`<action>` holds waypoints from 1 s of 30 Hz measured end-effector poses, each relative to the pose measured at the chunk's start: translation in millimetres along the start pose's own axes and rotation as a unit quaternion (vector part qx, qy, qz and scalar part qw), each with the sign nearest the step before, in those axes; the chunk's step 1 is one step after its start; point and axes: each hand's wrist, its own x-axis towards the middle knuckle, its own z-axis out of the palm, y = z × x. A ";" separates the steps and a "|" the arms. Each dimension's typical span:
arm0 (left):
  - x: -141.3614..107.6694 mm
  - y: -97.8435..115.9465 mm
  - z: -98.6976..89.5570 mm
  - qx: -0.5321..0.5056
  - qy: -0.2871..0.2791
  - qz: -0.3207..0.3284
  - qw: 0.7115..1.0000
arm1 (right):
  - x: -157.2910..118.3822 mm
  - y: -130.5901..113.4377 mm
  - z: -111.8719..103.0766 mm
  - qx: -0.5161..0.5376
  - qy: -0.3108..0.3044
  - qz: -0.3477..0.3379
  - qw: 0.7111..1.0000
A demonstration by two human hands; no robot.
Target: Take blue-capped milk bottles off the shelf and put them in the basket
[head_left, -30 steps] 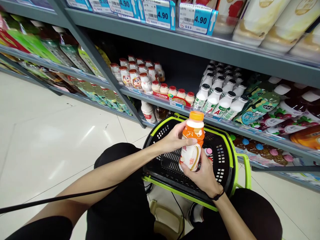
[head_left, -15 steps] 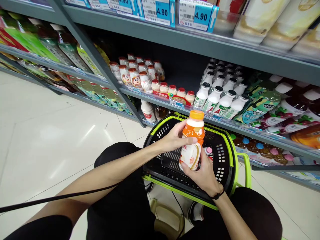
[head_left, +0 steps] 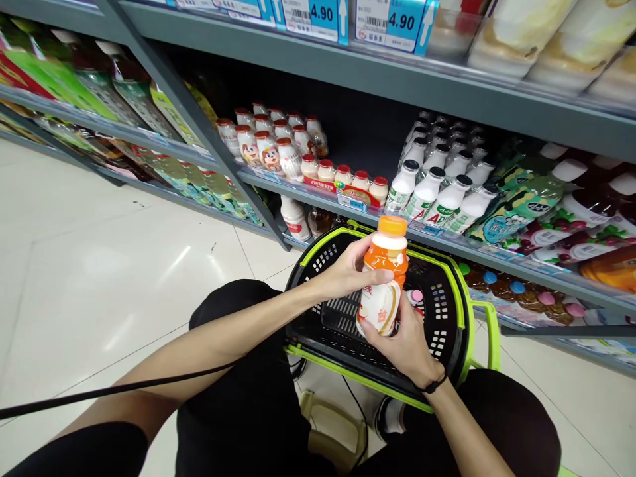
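Observation:
A white and orange drink bottle [head_left: 381, 301] with an orange cap is held between my two hands, tilted a little, above the shopping basket. My left hand [head_left: 352, 273] grips its upper part, the thumb lying across the label. Lower down, my right hand [head_left: 405, 341], with a dark band at the wrist, has its fingers round the bottle's base and right side. The basket [head_left: 330, 331] is black with lime-green rims, right in front of my knees. Inside it, partly hidden behind the bottle, is an item with a pink cap [head_left: 414, 296].
Beyond the basket, a grey shelf [head_left: 318, 192] carries small red-capped bottles [head_left: 288, 158], black-capped white bottles [head_left: 427, 190] and green-labelled bottles [head_left: 521, 205]. Price tags [head_left: 392, 23] line the shelf above. A lime-green handle [head_left: 489, 331] sticks out right. Beige plastic [head_left: 332, 430] lies below, between my legs.
Both hands keep the same hold on the bottle. The view has shifted very slightly; otherwise nothing has visibly moved.

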 end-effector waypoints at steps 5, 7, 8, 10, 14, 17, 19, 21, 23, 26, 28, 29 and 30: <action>0.7 -0.1 0.2 -0.010 -0.004 -0.001 1.000 | 0.3 1.0 0.7 0.003 0.003 -0.001 1.000; 0.7 0.1 0.3 -0.012 -0.003 -0.001 1.000 | 0.6 0.8 1.0 0.003 0.005 -0.002 1.000; 0.6 0.2 0.4 -0.013 -0.002 -0.001 1.000 | 0.7 0.5 1.1 0.001 0.006 -0.002 1.000; 0.6 0.3 0.4 -0.014 -0.002 -0.002 1.000 | 1.0 -0.6 1.2 -0.005 0.009 -0.002 1.000; 0.7 -0.1 0.4 -0.014 -0.004 0.000 1.000 | 0.8 -2.6 1.3 -0.013 0.014 -0.004 1.000; 0.8 -0.7 0.5 -0.014 -0.007 -0.002 1.000 | 0.1 -2.6 1.3 -0.007 0.012 0.002 1.000; 0.8 -1.4 0.6 -0.013 -0.005 -0.004 1.000 | -0.2 -2.2 1.2 -0.003 0.007 0.006 1.000; 0.6 -2.1 0.7 -0.012 -0.003 -0.004 1.000 | -0.3 -2.0 1.0 -0.002 0.004 0.007 1.000; 0.4 -2.6 0.8 -0.012 0.000 -0.004 1.000 | 0.0 -2.3 0.7 -0.004 0.005 0.006 1.000; 0.1 -2.5 1.1 -0.010 0.005 -0.002 1.000 | 0.5 -3.4 0.4 -0.006 0.010 0.003 1.000; 0.1 -2.4 1.2 -0.008 0.005 0.000 1.000 | 0.6 -3.9 0.2 -0.005 0.009 0.005 1.000; 0.1 -2.4 1.3 -0.007 0.005 0.000 1.000 | 0.6 -4.0 0.2 -0.003 0.008 0.008 1.000; 0.2 -2.5 1.3 -0.005 0.003 -0.001 1.000 | 0.4 -3.8 0.2 -0.001 0.006 0.010 1.000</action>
